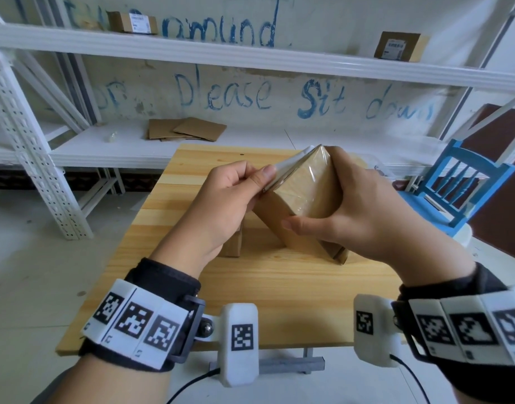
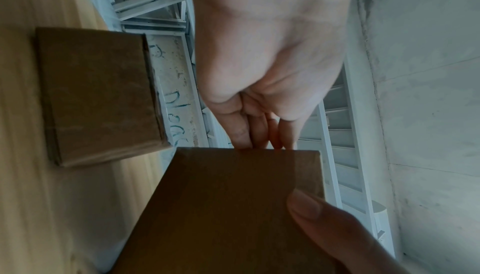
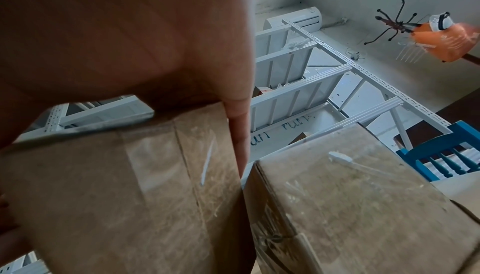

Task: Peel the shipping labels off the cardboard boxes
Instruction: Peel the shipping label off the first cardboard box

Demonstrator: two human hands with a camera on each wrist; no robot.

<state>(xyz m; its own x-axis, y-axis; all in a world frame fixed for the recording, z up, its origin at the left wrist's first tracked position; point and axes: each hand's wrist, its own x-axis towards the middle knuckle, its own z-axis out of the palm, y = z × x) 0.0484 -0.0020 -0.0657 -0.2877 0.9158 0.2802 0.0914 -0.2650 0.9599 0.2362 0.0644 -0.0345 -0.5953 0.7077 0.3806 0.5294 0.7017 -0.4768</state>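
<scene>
Over the pine table [image 1: 279,287], the right hand [image 1: 364,205] clasps the tilted cardboard box [image 1: 305,196], steadying it while the left hand [image 1: 230,196] pinches its shipping label [image 1: 288,167] to peel.

The near part of the worktop [image 1: 279,301] is bare. Farther back, two boxes stand in the way: a tilted box [image 1: 305,199] and a small box [image 1: 233,243] beside it.
</scene>
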